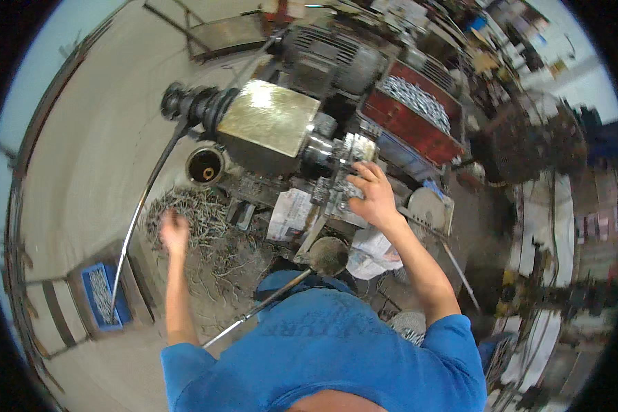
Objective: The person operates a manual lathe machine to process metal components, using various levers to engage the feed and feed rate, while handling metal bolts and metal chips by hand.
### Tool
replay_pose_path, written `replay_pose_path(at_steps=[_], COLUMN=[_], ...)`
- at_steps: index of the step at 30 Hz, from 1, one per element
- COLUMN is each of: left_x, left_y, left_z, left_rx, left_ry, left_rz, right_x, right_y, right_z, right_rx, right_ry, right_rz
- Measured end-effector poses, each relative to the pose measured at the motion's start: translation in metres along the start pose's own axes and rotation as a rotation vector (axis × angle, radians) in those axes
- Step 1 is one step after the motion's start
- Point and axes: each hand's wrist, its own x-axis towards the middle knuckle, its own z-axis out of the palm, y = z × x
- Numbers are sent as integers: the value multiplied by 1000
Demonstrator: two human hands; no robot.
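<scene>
My right hand [375, 199] reaches over the tool carriage [350, 154] of a small lathe, fingers apart. It lies close to shiny metal parts there, and I cannot make out whether its fingertips touch them. Just left of the carriage is the round metal chuck [317, 155], joined to a box-shaped headstock [271, 117] with a brassy, shiny top. My left hand [174, 232] hangs at the left edge of a heap of thin metal pieces [209, 216]. Motion smears its fingers, so what it may hold does not show.
A long metal rod [144, 196] slants down left from the machine toward a blue bin [101, 295] of small metal parts. A red bin [415, 130] with many shiny pieces stands behind right. Also near are a round pot [205, 165], an electric motor [329, 55] and a round stool-like disc [428, 207].
</scene>
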Motion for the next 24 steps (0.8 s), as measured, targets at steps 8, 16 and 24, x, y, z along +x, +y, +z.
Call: replay_pose_path(at_steps=[8, 16, 24], left_x=[-15, 2, -50], left_y=[-46, 45, 41], left_z=[194, 144, 61], left_rx=[486, 832, 468], left_ry=[-522, -761, -858], left_rz=[523, 373, 279], right_x=[-150, -291, -437], right_y=[21, 93, 233], right_z=[-48, -87, -90], right_rx=[-101, -185, -512], right_ry=[-60, -107, -310], right_rz=[334, 852, 1259])
